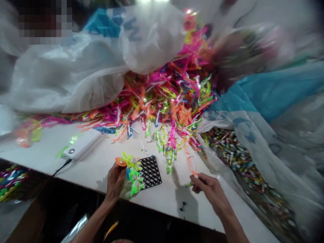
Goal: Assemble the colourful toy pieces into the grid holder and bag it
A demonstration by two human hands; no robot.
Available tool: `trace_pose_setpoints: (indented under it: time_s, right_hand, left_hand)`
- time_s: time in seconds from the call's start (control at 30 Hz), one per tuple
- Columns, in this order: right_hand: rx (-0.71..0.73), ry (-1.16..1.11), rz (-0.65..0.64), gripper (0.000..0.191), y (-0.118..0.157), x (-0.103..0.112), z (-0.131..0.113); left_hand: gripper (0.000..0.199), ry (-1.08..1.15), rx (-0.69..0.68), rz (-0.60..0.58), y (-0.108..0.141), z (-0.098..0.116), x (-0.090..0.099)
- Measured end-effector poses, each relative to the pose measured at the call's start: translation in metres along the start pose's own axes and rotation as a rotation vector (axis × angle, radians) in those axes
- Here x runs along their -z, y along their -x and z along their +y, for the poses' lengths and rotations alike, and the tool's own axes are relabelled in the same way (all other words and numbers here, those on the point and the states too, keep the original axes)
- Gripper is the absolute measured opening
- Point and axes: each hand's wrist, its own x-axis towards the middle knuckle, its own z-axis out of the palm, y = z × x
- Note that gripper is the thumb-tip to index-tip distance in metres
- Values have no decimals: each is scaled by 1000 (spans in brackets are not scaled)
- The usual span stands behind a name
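My left hand [116, 179] is closed at the left side of a black perforated tray [153, 172]. An orange plastic piece [120, 161] sticks out above its fingers. Yellow and green soft plastic pieces [136, 179] stand along the tray's left part, right beside that hand. My right hand [206, 185] is in a pinch to the right of the tray, above the table. A translucent orange plastic strip [191, 165] rises from its fingertips, and a small yellow-green stick [188, 185] pokes out to their left.
A large heap of bright plastic strips [162, 98] covers the table's back, partly under a white plastic bag [76, 74]. Many small coloured tubes [243, 168] fill an open bag at right. A white power bank [83, 145] with a black cable lies left. A small dark piece [182, 206] lies near the front edge.
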Motion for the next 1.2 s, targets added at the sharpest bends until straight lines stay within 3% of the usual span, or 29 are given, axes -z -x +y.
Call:
trace_pose_setpoints:
  time_s: [0.07, 0.13, 0.17, 0.23, 0.27, 0.33, 0.43, 0.5, 0.57, 0.63, 0.7, 0.83, 0.9, 0.97, 1.07, 1.2]
  right_hand:
    - [66, 65, -17, 33, 17, -12, -13]
    - [133, 147, -2, 31, 36, -24, -22]
    - [160, 187, 3, 30, 46, -29, -24]
    - [197, 264, -14, 29, 66, -38, -23]
    - [208, 297, -38, 27, 75, -41, -21]
    - [225, 338, -103, 23, 91, -44, -15]
    - [233, 323, -160, 20, 104, -45, -4]
    - [178, 255, -111, 16, 106, -45, 4]
    - [98, 153, 6, 36, 105, -46, 12]
    - [71, 76, 126, 60, 105, -48, 16]
    - [125, 75, 178, 66, 107, -50, 15]
    - [168, 32, 56, 72, 104, -49, 8]
    - [140, -85, 5, 77, 98, -47, 7]
    - [129, -150, 55, 79, 90, -46, 9]
    - [166, -18, 200, 74, 82, -45, 11]
    - [270, 301, 324, 66, 73, -43, 10]
  left_hand:
    - [25, 11, 101, 191, 39, -5, -10]
    - [16, 74, 99, 158, 79, -1, -23]
    - [12, 146, 38, 37, 96, 6, -31]
    - [13, 271, -42, -325, 116, 28, -47]
    - [21, 306, 8, -428, 119, 41, -54]
    - [43, 417, 169, -490, 111, 68, -70]
    - [40, 543, 313, -534, 85, 96, -94]
    - [37, 558, 330, -562, 72, 105, -107]
    - [37, 551, 319, -597, 64, 110, -116]
    - [34, 523, 303, -625, 59, 114, -118]
    - [29, 460, 271, -645, 55, 118, -117]
    - [23, 344, 176, -732, 45, 122, -110]
    - [24, 378, 222, -767, 40, 121, -110]
    - [25, 474, 327, -766, 37, 119, -112]
    - [26, 594, 450, -730, 34, 116, -117]
    - [31, 647, 503, -726, 30, 118, -122]
